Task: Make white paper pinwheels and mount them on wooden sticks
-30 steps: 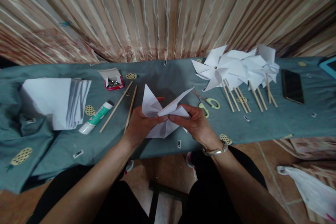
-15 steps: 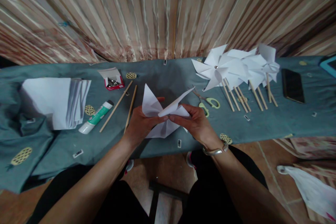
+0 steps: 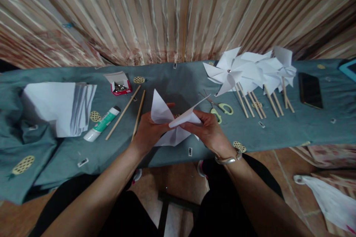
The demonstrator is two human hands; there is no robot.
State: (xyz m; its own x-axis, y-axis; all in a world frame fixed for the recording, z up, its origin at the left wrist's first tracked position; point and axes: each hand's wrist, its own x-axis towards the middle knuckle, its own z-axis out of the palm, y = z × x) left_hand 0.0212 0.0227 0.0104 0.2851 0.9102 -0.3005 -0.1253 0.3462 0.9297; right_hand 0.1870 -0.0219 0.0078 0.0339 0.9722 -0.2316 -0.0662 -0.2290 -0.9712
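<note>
Between my hands, above the cloth, is a white paper pinwheel (image 3: 160, 110) with its blades standing up and curled inward. My left hand (image 3: 148, 129) is closed on its left side, the thumb at the middle and a fingertip showing behind the paper. My right hand (image 3: 207, 129) pinches the right side, its thumb near the centre too. Just right of the pinwheel lie scissors (image 3: 225, 109) with light green handles. Two wooden sticks (image 3: 122, 114) lie left of my left hand. Whether a pin sits at the pinwheel's centre is hidden by paper and thumbs.
A stack of white paper (image 3: 63, 107), a green-and-white glue tube (image 3: 102, 123) and a red box of metal pins (image 3: 121, 88) are on the left. Several finished pinwheels (image 3: 244, 70) on sticks and a phone (image 3: 310, 90) lie right. A curtain (image 3: 172, 14) hangs behind the cloth-covered table (image 3: 292, 129).
The blade near my right hand has shifted slightly right, and its fold over the centre has moved a little. Both hands keep nearly the same place and hold.
</note>
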